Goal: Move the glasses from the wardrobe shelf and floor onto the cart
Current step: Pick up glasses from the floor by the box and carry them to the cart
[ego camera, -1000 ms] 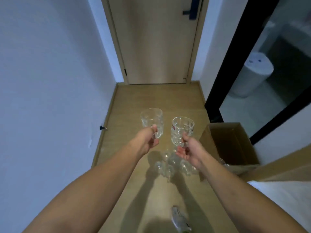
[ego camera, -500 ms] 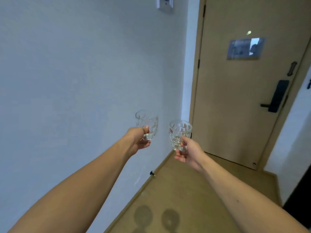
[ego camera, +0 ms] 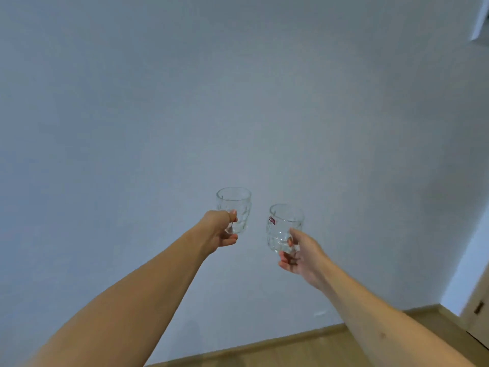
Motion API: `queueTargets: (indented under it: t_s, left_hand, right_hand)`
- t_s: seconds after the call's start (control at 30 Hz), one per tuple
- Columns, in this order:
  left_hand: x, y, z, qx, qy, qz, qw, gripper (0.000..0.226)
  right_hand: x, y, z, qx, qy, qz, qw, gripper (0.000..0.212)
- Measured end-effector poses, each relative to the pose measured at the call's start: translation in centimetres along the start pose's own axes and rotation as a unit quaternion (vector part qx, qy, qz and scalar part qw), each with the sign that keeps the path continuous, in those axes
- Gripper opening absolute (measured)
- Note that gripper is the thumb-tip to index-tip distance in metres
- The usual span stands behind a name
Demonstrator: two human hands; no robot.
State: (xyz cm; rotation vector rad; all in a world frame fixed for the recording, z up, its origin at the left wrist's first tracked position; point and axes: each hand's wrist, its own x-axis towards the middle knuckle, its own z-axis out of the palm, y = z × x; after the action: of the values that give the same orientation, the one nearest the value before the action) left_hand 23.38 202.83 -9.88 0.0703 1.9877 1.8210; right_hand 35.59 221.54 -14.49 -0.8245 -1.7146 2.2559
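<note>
Both arms reach forward at mid height in front of a bare wall. My left hand [ego camera: 219,231] grips a clear dimpled glass [ego camera: 235,205] near its base, and the glass stands upright. My right hand [ego camera: 300,254] holds a second clear glass [ego camera: 283,226] from below and the side; this one carries a small red label near its rim. The two glasses are a short gap apart and do not touch. Neither the cart, the wardrobe shelf nor the glasses on the floor are in view.
A plain pale wall [ego camera: 238,102] fills most of the view. A strip of wooden floor [ego camera: 304,350] runs along the bottom, and the edge of a door [ego camera: 480,313] shows at the lower right.
The view has swung left, from the floor and the door to the bare wall. The floor glasses, cardboard box and door have left the frame. Both hands keep holding their glasses.
</note>
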Motion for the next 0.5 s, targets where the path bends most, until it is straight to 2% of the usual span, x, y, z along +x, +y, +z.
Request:
queueTargets:
  t_s: [0.23,0.5]
  left_hand:
    - [-4.8,-2.4,-17.8,-0.029,0.103,0.007,0.994,0.023]
    - [-11.7,-7.2,-39.2,-0.029,0.231,-0.01,0.972,0.025]
  right_hand:
    - [-2.1,4.1,16.9,-0.02,-0.109,0.021,0.994,0.032]
    - [-7.2,12.0,38.2,-0.04,-0.214,0.076,0.973,0.033]
